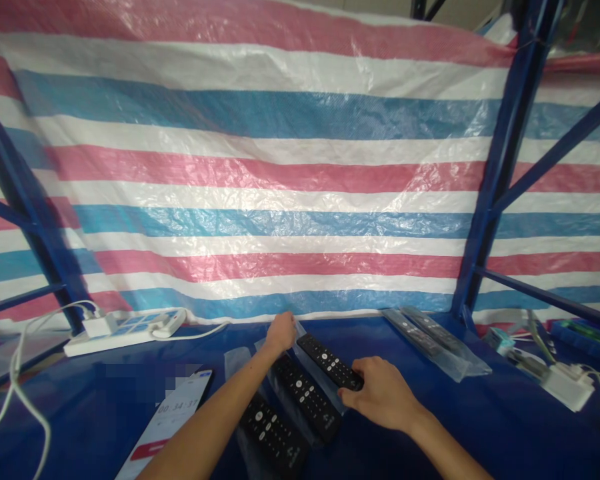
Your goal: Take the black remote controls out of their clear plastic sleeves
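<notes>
My right hand grips the near end of a black remote control that lies partly inside a clear plastic sleeve. My left hand is closed on the far end of that sleeve, pinching its mouth. Two more black remotes lie side by side on clear sleeves just left of it, under my left forearm.
The blue table backs onto a red, white and blue striped tarp. A phone showing a timer lies at the near left. A white power strip with cables sits far left. Bagged remotes lie at the right, a white charger beyond.
</notes>
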`<state>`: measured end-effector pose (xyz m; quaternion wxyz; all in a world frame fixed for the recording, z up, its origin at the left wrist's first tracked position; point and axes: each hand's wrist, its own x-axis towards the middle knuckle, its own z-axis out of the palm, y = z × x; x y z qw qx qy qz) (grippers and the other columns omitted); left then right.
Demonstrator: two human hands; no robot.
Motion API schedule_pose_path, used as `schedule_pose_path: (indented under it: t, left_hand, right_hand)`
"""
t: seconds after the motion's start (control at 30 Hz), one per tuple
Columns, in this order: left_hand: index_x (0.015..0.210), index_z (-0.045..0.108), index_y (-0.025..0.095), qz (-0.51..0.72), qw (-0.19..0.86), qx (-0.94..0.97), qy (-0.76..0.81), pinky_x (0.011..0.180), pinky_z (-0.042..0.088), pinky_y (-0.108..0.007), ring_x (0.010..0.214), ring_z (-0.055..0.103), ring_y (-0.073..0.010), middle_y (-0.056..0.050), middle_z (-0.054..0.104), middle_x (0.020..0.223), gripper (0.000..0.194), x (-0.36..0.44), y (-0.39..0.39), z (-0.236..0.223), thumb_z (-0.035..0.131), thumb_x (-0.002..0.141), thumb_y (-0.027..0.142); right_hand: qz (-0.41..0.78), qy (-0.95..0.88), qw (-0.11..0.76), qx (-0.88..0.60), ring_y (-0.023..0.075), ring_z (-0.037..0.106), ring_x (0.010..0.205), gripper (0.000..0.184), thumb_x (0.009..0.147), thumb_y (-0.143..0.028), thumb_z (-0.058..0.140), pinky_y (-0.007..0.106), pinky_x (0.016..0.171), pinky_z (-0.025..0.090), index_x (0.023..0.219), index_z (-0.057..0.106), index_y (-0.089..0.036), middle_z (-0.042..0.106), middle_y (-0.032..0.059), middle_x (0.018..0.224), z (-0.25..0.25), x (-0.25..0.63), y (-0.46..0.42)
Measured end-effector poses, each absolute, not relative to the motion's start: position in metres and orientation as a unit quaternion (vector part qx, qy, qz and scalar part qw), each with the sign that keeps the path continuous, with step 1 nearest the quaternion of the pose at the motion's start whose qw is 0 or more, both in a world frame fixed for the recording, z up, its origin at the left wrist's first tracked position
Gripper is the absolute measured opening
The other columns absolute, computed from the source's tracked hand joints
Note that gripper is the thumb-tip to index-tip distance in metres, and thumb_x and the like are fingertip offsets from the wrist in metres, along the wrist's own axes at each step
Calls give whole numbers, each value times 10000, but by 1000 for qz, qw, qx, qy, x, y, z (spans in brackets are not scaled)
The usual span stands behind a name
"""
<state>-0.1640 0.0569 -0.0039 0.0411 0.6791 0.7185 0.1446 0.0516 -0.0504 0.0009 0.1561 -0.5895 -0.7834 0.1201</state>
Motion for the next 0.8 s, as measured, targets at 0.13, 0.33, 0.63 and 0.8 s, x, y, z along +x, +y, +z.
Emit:
schedule_pose_path:
  t: [0.13, 0.33, 0.63, 0.8]
  left_hand:
    - [852, 651, 139, 146, 34, 674, 724, 757, 457, -275, 903, 649, -217, -117, 698, 931, 211, -170, 55, -1, 444, 873, 173]
    - [936, 639, 156, 159, 7, 678, 718, 803, 453, -297, 981, 621, -226, -113, 673, 1036, 249, -172, 53, 7, 405, 906, 235]
    - [898, 638, 153, 165, 8, 708, 686, 787, 437, -286, 937, 620, -210, -97, 674, 987, 247, -152, 42, 14, 398, 906, 210]
    - [907, 641, 163, 163, 20, 736, 656, 815, 433, -286, 949, 611, -204, -84, 672, 994, 241, -138, 34, 16, 406, 901, 213]
  right_hand:
    - [123, -791, 132, -584, 232, 660, 738, 306, 727, -507, 623, 274, 558, 321, 670, 657, -208, 719, 65, 750, -3, 48, -50]
    - [-13, -683, 151, -715, 289, 667, 908, 396, 827, -518, 563, 327, 724, 446, 991, 641, -167, 707, 143, 961, 11, 103, -27]
    - [30, -612, 54, -789, 315, 670, 949, 258, 848, -209, 500, 372, 758, 476, 980, 701, -116, 695, 218, 1020, -3, 159, -9]
    - [53, -703, 49, -708, 290, 678, 901, 275, 858, -162, 446, 327, 723, 454, 876, 719, -131, 713, 187, 956, -2, 129, -18]
